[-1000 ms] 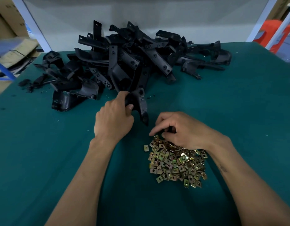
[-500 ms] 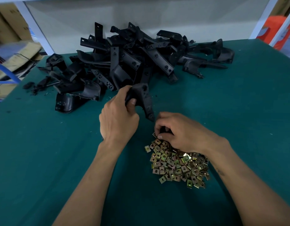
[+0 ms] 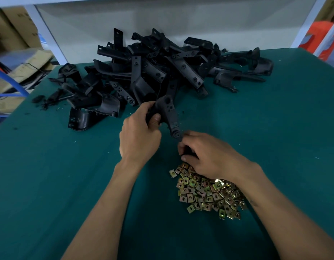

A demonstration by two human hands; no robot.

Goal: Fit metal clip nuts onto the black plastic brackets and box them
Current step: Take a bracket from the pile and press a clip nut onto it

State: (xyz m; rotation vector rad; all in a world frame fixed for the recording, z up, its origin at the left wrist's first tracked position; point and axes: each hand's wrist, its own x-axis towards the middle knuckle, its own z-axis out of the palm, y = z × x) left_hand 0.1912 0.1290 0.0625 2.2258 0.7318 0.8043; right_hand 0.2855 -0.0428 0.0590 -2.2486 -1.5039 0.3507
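The left hand grips a black bracket; the right hand, fingers curled, may pinch a clip nut, unclear. Misaligned, the nut could slip into the nut pile.

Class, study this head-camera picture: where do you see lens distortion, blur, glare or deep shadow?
Head view: wide-angle bending bows the shelf posts outward; the cardboard boxes at the left edge are smeared; the clip nuts glint; the bracket pile merges into near-uniform black, and shadow hides what the right hand pinches.
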